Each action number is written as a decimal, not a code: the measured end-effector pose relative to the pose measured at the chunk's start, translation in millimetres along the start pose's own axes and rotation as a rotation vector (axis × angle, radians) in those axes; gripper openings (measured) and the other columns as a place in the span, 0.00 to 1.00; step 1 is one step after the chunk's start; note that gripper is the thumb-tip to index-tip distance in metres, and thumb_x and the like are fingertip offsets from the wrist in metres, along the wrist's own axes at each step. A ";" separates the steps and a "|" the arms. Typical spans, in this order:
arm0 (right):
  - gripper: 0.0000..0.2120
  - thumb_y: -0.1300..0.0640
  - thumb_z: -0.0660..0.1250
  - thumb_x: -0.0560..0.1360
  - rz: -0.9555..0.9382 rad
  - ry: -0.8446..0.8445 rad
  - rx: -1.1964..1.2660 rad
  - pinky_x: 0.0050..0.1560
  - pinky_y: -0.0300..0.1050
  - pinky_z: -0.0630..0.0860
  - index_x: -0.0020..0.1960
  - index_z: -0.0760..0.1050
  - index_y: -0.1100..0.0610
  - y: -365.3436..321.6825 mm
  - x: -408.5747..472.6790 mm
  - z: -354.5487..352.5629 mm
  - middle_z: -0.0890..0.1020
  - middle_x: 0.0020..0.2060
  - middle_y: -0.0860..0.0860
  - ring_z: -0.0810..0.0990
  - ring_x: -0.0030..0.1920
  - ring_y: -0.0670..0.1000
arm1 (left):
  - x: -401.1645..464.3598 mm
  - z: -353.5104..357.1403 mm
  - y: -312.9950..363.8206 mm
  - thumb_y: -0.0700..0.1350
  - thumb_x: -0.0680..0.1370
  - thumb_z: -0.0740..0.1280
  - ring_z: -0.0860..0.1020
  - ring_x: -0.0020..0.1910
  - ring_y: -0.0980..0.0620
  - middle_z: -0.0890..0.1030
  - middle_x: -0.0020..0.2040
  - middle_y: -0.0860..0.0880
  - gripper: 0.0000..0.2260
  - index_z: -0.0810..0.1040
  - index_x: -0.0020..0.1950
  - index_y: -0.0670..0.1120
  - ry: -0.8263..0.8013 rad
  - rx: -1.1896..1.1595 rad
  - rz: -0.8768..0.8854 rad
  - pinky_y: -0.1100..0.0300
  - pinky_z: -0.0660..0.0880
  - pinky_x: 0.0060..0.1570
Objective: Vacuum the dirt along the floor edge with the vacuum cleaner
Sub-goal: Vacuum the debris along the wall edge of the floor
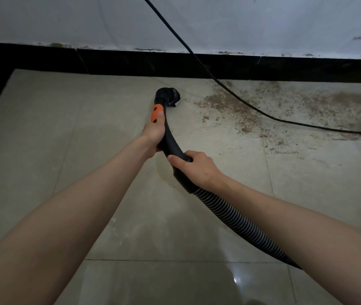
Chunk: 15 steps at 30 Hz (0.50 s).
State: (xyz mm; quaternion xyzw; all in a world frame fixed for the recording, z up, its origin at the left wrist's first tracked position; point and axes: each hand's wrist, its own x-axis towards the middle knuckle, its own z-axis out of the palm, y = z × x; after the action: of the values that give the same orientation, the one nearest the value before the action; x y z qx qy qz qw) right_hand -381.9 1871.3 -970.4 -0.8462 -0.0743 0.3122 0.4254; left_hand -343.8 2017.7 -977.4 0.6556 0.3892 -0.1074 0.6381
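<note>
Two bare hands work one vacuum hose over pale floor tiles (43,133). Black skirting (131,62) runs along the far floor edge below a white wall (65,18). Brown dirt (230,102) spreads along the far right of the floor, near the skirting. Black cord (199,62) crosses that dirt. Ribbed hose (236,219) trails toward the near right. Right hand (194,167) wraps the black curved tube. Left hand (153,134) grips below the orange collar (157,112). Nozzle (167,95) rests on the floor, just left of the dirt.
</note>
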 end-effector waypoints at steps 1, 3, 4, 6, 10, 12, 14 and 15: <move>0.15 0.39 0.65 0.75 0.008 0.017 0.008 0.35 0.40 0.74 0.40 0.75 0.50 0.9 1.5 -1.9 0.81 0.36 0.46 0.80 0.36 0.46 | 1.4 5.1 2.5 0.63 0.80 0.52 0.75 0.59 0.42 0.75 0.61 0.41 0.30 0.67 0.67 0.39 -0.007 0.012 0.004 0.47 0.76 0.57; 0.15 0.38 0.64 0.75 0.023 0.054 0.017 0.35 0.40 0.73 0.40 0.74 0.49 3.6 3.6 -4.3 0.80 0.35 0.46 0.80 0.36 0.46 | 3.3 14.6 6.5 0.62 0.81 0.52 0.75 0.59 0.42 0.75 0.61 0.41 0.29 0.67 0.68 0.39 -0.021 0.035 0.011 0.47 0.76 0.58; 0.15 0.38 0.64 0.75 0.032 0.069 0.022 0.35 0.40 0.73 0.40 0.73 0.48 5.0 4.2 -5.5 0.80 0.36 0.45 0.80 0.36 0.46 | 4.0 19.2 8.3 0.62 0.81 0.52 0.76 0.58 0.42 0.75 0.60 0.41 0.29 0.67 0.68 0.38 -0.031 0.046 0.014 0.48 0.76 0.56; 0.14 0.38 0.64 0.75 0.045 0.091 0.025 0.36 0.41 0.73 0.40 0.73 0.48 8.1 3.9 -9.4 0.80 0.36 0.46 0.80 0.37 0.46 | 4.9 27.4 11.4 0.62 0.81 0.52 0.76 0.56 0.43 0.76 0.57 0.42 0.29 0.67 0.67 0.38 -0.057 0.063 0.016 0.50 0.77 0.53; 0.14 0.39 0.63 0.75 0.025 0.128 0.024 0.36 0.41 0.74 0.41 0.73 0.49 12.2 -0.6 -17.6 0.80 0.36 0.47 0.79 0.37 0.46 | 4.4 37.1 16.8 0.61 0.81 0.53 0.76 0.51 0.45 0.75 0.53 0.43 0.28 0.67 0.67 0.38 -0.092 0.070 0.033 0.53 0.76 0.46; 0.14 0.39 0.64 0.75 -0.002 0.135 0.026 0.38 0.43 0.76 0.41 0.73 0.49 11.2 -6.2 -16.7 0.80 0.36 0.47 0.80 0.37 0.47 | 3.1 33.2 16.9 0.61 0.81 0.53 0.77 0.49 0.47 0.76 0.52 0.44 0.28 0.67 0.67 0.39 -0.073 0.073 0.053 0.56 0.75 0.41; 0.14 0.39 0.64 0.75 -0.026 0.108 0.026 0.42 0.45 0.78 0.41 0.74 0.49 7.4 -13.3 -12.6 0.81 0.37 0.47 0.81 0.39 0.48 | 0.0 21.1 12.1 0.63 0.79 0.54 0.77 0.46 0.49 0.77 0.50 0.46 0.29 0.68 0.66 0.40 -0.033 0.041 0.061 0.58 0.74 0.36; 0.14 0.39 0.65 0.75 -0.036 0.082 0.025 0.42 0.45 0.79 0.41 0.74 0.49 5.1 -17.6 -9.5 0.82 0.37 0.47 0.81 0.39 0.48 | -2.0 13.0 8.0 0.64 0.79 0.55 0.77 0.45 0.49 0.77 0.49 0.46 0.29 0.69 0.66 0.40 -0.009 0.012 0.052 0.58 0.74 0.34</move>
State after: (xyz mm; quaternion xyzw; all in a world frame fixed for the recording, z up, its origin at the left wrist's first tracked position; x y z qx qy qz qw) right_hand -391.0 1854.8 -961.9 -0.8514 -0.0681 0.2703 0.4443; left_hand -335.4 2005.9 -972.3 0.6688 0.3685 -0.0959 0.6385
